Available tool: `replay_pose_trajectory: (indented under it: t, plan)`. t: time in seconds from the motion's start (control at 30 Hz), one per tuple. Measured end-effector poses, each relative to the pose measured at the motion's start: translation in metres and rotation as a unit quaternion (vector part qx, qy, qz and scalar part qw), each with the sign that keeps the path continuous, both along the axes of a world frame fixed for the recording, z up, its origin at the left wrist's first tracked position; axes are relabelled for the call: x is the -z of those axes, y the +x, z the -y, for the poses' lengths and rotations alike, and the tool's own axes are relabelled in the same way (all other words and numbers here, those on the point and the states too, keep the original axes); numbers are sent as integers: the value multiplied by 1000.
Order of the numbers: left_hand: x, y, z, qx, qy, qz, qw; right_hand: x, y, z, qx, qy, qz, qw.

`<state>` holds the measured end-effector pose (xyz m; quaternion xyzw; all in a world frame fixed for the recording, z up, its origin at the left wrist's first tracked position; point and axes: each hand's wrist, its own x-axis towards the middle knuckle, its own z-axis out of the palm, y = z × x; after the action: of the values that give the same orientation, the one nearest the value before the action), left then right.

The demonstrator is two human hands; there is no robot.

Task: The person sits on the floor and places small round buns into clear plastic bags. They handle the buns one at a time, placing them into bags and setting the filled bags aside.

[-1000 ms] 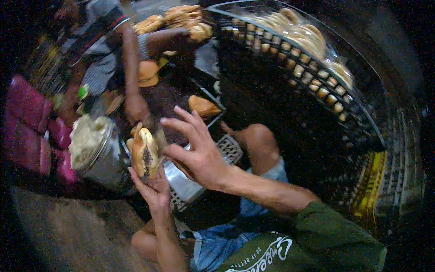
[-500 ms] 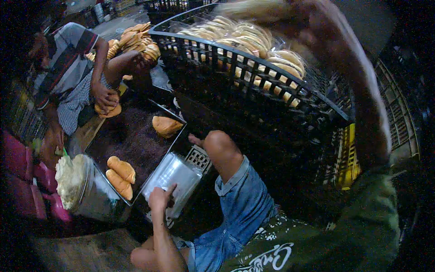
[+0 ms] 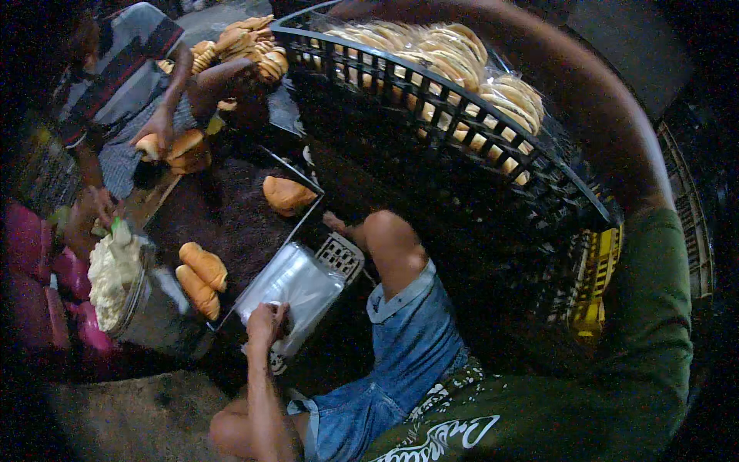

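My left hand [image 3: 265, 322] rests at the near end of a stack of clear plastic bags [image 3: 302, 271], fingers curled together onto the top bag. The stack lies on a pale perforated crate [image 3: 341, 256] in front of my knee. My right arm [image 3: 616, 100] reaches up and around the far side of a black crate [image 3: 454, 96]; its hand runs out past the top edge. Packed flat bread rolls [image 3: 443, 58] in clear bags fill that crate.
A dark-filled tray [image 3: 223, 208] holds one bun [image 3: 286, 195] and two long rolls [image 3: 202, 279]. A tub of pale cream [image 3: 115, 281] stands left. Opposite, a co-worker handles rolls [image 3: 181, 150] and a green-handled tool [image 3: 119, 229], beside piled buns [image 3: 250, 46]. A yellow crate [image 3: 596, 277] stands right.
My left fingers, pointing outward before, have curled in on the bags. My right arm has stretched farther beyond the crate. The co-worker's rolls now show opened out.
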<state>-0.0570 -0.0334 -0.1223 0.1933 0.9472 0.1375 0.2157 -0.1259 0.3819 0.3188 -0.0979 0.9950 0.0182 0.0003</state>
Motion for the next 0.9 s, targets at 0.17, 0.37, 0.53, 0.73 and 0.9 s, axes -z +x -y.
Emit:
replay_pose_trajectory:
  t: [0.17, 0.37, 0.53, 0.73, 0.9]
  plan:
    - [-18, -3, 9, -14, -52, 31, 998, 152, -5, 120, -219, 58, -25, 974]
    - [-69, 27, 17, -14, 202, -31, 979, 256, 48, 167, -50, -142, 255, 955]
    - [-89, 37, -2, -143, 247, -148, 947, 294, 84, 221, -46, -596, 101, 795]
    - [-108, 13, -18, -302, 740, 173, 576, 297, 133, 218, 193, -838, 35, 509]
    - [-151, 7, 4, -379, 758, 109, 520, 288, 140, 243, 226, -905, 85, 350]
